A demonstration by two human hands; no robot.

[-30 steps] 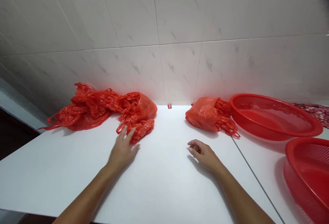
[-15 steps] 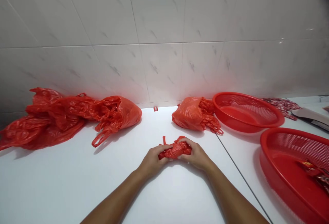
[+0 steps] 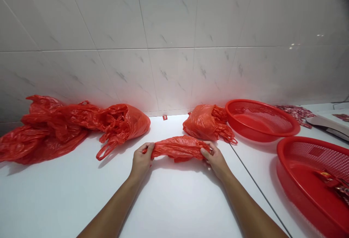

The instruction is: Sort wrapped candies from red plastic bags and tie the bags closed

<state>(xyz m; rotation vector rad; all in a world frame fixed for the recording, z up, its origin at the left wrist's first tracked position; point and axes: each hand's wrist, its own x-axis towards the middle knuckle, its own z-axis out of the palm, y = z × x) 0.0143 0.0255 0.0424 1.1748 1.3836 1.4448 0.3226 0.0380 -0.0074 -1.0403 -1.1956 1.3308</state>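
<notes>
A thin red plastic bag (image 3: pixel 178 147) is stretched sideways between my two hands, just above the white table. My left hand (image 3: pixel 142 159) pinches its left end, thumb on top. At the other end my right hand (image 3: pixel 216 159) grips the plastic between thumb and fingers. Behind my right hand lies a bundled red bag (image 3: pixel 203 122) with crumpled plastic at its mouth. To the left, a similar stuffed red bag (image 3: pixel 135 121) rests against the wall, its handle loop lying on the table.
A heap of crumpled red bags (image 3: pixel 54 129) lies far left. Two red plastic baskets (image 3: pixel 261 136) (image 3: pixel 289 179) stand at the right, the nearer one holding small packets (image 3: pixel 331 179). A tiny red packet (image 3: pixel 165 118) lies by the tiled wall (image 3: pixel 171 78). A seam crosses the table.
The crumpled red bag has been pulled out lengthwise. My left hand has moved left and my right hand slightly right, both still holding it.
</notes>
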